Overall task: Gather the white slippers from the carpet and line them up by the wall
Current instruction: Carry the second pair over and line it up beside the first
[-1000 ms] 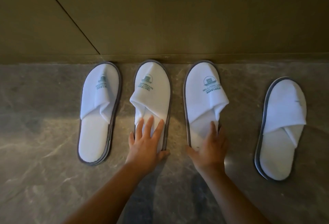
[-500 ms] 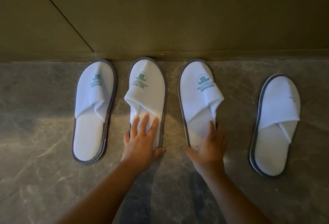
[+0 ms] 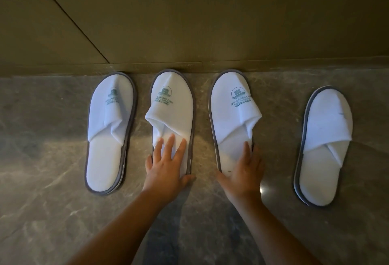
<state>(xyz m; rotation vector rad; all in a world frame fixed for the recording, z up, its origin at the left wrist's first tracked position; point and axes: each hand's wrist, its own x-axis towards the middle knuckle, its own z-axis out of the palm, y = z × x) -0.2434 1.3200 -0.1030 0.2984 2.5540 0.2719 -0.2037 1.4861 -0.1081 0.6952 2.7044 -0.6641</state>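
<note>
Below, marble floor (image 3: 52, 212), olive wall (image 3: 210, 22)

four white slippers (image 3: 109, 130) with grey trim lie on the marble floor (image 3: 42, 201); three toes touch the wall (image 3: 210, 22), the rightmost sits back.

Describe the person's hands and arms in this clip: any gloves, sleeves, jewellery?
Both are bare. The left hand and right hand wear no gloves, and no rings show on the fingers. No watch or bracelet at either wrist, and no sleeve on the forearms within the frame.
</note>
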